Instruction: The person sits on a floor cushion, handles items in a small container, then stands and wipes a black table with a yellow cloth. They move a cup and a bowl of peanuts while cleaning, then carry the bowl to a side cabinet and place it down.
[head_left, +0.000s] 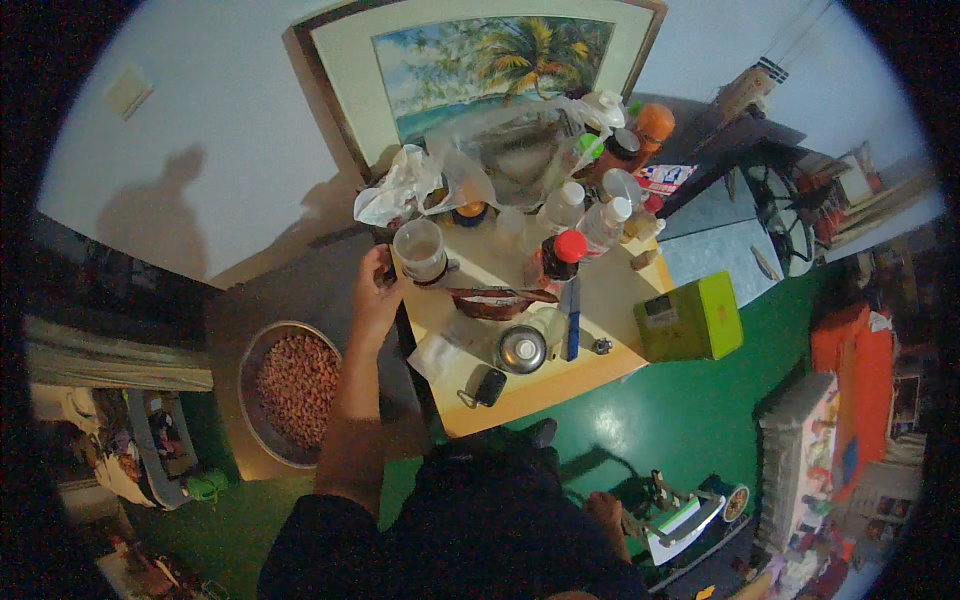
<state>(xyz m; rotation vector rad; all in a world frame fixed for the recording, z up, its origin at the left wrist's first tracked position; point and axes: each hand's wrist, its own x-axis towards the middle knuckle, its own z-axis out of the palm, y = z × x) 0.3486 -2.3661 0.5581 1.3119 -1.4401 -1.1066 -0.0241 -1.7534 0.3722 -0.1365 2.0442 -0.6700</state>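
My left hand (379, 274) is at the table's left edge, beside a clear plastic jar (420, 250), its fingers curled; whether they hold anything I cannot tell. Low at the right, my right hand (604, 511) is near a small metal-framed device with a wheel (675, 525); its grip is unclear. Upon the table (465, 416) are a red-capped bottle (559, 262), white-capped plastic bottles (606, 229), a brown dish (491, 304), a round metal lid (520, 349), a blue-handled knife (573, 330) and a small black case (490, 386).
A large metal bowl of reddish-brown nuts or beans (298, 390) stands on a dark surface at left. A green box (688, 319) is at the table's right corner. Clear plastic bags (517, 154) lie before a framed palm picture (517, 60). Shelving (799, 442) stands at right.
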